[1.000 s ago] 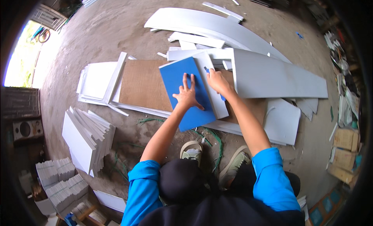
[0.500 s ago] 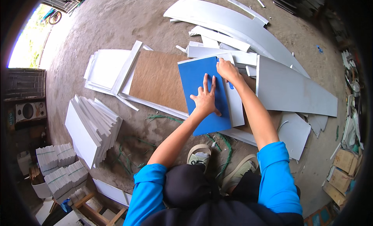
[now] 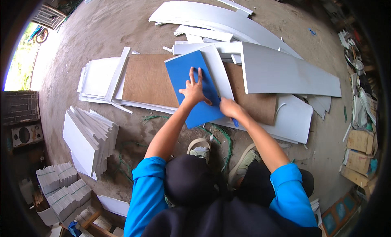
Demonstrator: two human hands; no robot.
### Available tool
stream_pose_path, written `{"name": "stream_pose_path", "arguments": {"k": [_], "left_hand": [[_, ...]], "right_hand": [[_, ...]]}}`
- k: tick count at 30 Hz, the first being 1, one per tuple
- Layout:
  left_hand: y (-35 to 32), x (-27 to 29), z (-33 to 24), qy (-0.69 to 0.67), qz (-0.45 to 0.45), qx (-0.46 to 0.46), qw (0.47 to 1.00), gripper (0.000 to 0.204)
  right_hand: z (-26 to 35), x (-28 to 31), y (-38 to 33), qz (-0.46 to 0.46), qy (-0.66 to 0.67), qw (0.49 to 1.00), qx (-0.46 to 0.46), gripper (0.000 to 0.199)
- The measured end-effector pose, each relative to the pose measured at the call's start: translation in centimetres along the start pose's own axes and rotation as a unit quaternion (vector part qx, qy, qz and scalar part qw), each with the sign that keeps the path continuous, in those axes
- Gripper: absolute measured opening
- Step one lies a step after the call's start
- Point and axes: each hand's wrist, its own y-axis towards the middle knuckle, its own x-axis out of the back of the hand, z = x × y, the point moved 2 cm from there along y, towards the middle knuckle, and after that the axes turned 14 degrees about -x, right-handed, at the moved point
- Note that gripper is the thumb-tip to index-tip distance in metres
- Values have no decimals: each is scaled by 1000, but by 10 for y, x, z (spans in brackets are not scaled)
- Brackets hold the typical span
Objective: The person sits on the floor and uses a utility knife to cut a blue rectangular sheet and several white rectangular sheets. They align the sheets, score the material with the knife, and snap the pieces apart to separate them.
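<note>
while the left hand (image 3: pixel 194 89) presses flat, fingers spread, on the blue panel (image 3: pixel 191 84), right hand (image 3: pixel 230 108) pinches its lower edge; panel looks stiff, light, best gripped at edges.

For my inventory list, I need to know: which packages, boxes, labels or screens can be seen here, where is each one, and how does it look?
Cardboard boxes: right edge of the floor, flat brown rectangles, stacked.
Bundled white packs: lower left, blocks of white sheets tied with dark straps.
Dark box-shaped device with a round opening: far left, grey-black, perhaps a loudspeaker.
No screens or readable signs show.
</note>
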Motion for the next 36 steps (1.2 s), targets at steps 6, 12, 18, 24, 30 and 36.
{"name": "stream_pose_path", "arguments": {"k": [6,12,18,24,30,36], "left_hand": [[4,0,-3,4,12,-1,1000,145],[7,-7,6,4,-1,-30,1000,145],[8,-3,-1,9,0,-31,999,146],[-25,-15,7,-98,-202,-94,970,97],[-70,-45,44,-149,-394,102,901,65],[-59,-59,76,-362,-335,110,863,61]], "right_hand": [[-49,-41,-40,-53,-21,998,-9,31],[-124,-134,-58,132,-160,977,-54,30],[-92,-81,-68,-29,-150,988,-24,30],[-52,8,-41,-53,152,985,64,27],[-27,37,49,-358,144,919,77,38],[-3,42,91,-357,148,922,20,40]]}}
